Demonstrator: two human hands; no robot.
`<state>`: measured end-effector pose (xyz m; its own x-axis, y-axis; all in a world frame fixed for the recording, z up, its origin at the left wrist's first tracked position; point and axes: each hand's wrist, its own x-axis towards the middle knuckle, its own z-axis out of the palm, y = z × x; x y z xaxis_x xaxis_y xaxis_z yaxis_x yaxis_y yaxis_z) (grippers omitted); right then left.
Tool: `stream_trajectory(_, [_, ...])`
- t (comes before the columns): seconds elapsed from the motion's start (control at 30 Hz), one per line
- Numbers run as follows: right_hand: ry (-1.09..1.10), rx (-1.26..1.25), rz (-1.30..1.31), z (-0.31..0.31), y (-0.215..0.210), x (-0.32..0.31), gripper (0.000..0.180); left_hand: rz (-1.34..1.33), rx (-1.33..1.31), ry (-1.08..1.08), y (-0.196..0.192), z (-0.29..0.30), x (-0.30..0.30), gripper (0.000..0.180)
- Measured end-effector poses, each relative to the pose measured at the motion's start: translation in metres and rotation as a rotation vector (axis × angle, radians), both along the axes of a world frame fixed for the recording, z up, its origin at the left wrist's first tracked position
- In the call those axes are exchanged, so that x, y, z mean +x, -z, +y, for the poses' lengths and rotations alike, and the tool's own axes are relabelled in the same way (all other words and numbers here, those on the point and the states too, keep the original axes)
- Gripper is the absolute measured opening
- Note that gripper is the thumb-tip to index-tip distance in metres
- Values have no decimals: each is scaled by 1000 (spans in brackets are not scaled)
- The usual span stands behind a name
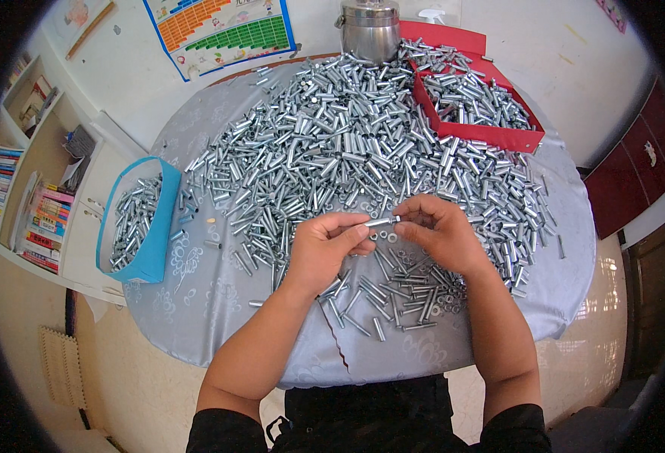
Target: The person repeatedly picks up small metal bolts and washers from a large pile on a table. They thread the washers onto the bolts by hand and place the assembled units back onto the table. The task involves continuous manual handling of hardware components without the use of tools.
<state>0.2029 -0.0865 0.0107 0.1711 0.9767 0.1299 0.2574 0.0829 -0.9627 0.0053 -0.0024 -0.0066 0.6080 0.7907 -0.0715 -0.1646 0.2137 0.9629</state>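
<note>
Between my two hands is a silver sleeve anchor bolt [380, 223], held level above the near side of a large metal heap [332, 136]. My left hand [323, 251] is closed, its thumb and fingers pinching the tube-shaped sleeve. With its fingertips, my right hand [442, 232] grips the other end, where a small nut or bolt head shows. Loose nuts and washers [391, 237] lie just under the fingers. Nearer to me, long thin bolts [419, 298] are scattered beside a short metal sleeve [378, 329].
A blue fabric bin [168, 219] of metal parts stands at the table's left. At the back right are a red box [491, 136], full of similar parts, and a steel pot [370, 32]. A grey patterned cloth [219, 332] covers the round table. Bookshelves [27, 189] stand far left.
</note>
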Motion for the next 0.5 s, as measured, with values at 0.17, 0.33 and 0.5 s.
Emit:
stream_trajectory(0.17, [-23, -158, -179, -2, -4, 5, 12, 22, 26, 36, 1, -1, 1, 21])
stream_trajectory(0.33, [1, -66, 47, -2, -6, 0, 13, -10, 30, -13, -2, 0, 0, 20])
stream_trajectory(0.5, [-19, -20, 24, -2, -3, 1, 17, -23, 9, -18, -3, 0, -1, 21])
